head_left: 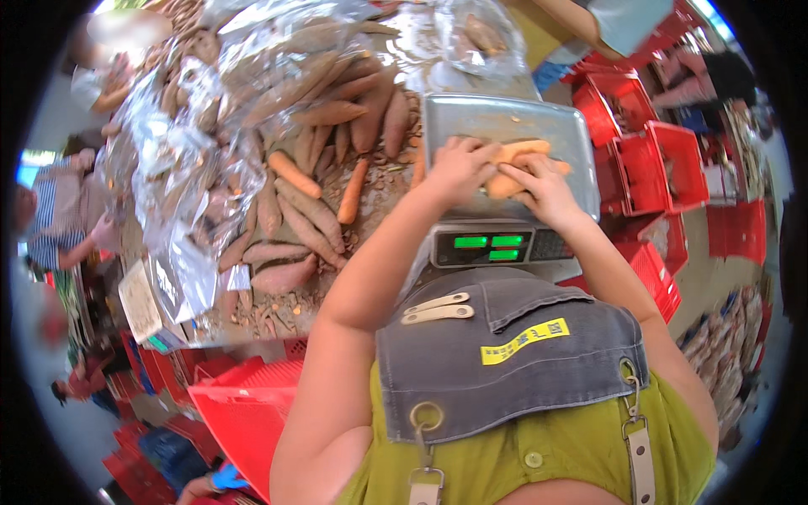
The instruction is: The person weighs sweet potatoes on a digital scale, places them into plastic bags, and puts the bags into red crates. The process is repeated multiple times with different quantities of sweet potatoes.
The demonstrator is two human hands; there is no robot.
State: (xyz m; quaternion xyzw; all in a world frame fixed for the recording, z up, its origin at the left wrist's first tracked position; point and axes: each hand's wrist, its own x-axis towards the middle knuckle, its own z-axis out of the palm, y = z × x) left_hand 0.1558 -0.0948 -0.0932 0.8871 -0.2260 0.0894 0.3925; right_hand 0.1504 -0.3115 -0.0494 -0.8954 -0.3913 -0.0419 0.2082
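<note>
Both of my hands are on the metal pan (pixel 522 117) of a digital scale (pixel 497 244), whose green displays face me. Orange-skinned sweet potatoes (pixel 523 149) lie in the pan between and under my fingers. My right hand (pixel 543 189) grips them from the right, thumb pointing left across the top one. My left hand (pixel 463 168) is at their left, fingers curled down against them; its fingertips are partly hidden. Left of the scale lies a heap of sweet potatoes (pixel 307 223) and orange pieces (pixel 353 189) among soil and scraps.
Crumpled plastic bags (pixel 172 215) cover part of the pile. Red crates (pixel 661 168) stand at the right, another (pixel 244 400) below the table at left. A second scale (pixel 143 299) sits at the table's left corner. Co-workers (pixel 63 219) work at the left, and others (pixel 589 25) beyond the scale.
</note>
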